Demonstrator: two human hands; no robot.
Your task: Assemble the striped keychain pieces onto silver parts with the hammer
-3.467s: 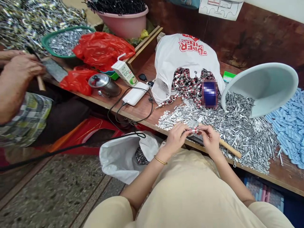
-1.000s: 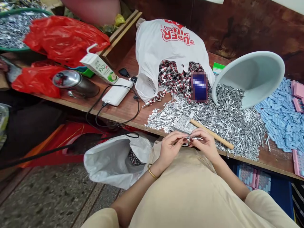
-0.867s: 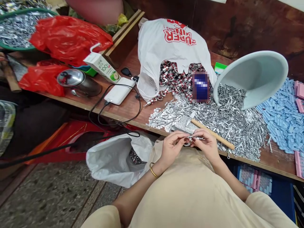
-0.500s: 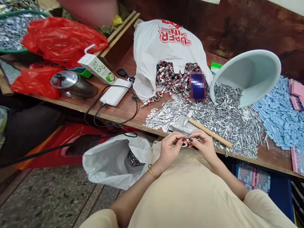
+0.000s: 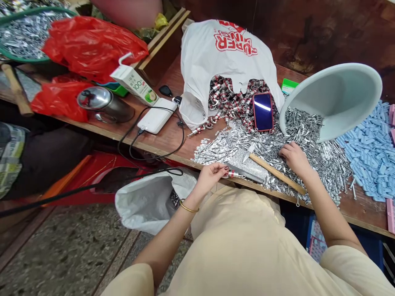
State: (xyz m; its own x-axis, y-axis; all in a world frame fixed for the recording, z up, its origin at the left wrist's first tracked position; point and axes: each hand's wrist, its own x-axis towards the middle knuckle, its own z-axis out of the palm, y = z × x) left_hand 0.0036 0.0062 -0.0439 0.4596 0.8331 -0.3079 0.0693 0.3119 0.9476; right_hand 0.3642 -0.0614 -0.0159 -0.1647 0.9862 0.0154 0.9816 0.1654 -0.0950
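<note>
My left hand is at the table's front edge, its thumb and fingers pinching one end of a small silver-and-red metal assembly that points to the right. Further right, my right hand dips into a heap of slim silver metal pieces, many with ring ends. Its fingers are curled, and whatever is between them is hidden. Between the hands lie a hammer with a wooden handle and a flat grey metal bar, on a speckled slab.
A white plastic bag spills similar red-and-silver assemblies, with a phone on them. A tipped grey bucket stands beside light-blue parts. Leftward are a power bank with a cable, a drink carton and a metal mug.
My hands were together on the metal assembly at the table edge. My right hand has let go and moved right into the heap, while my left keeps hold. The view has shifted slightly.
</note>
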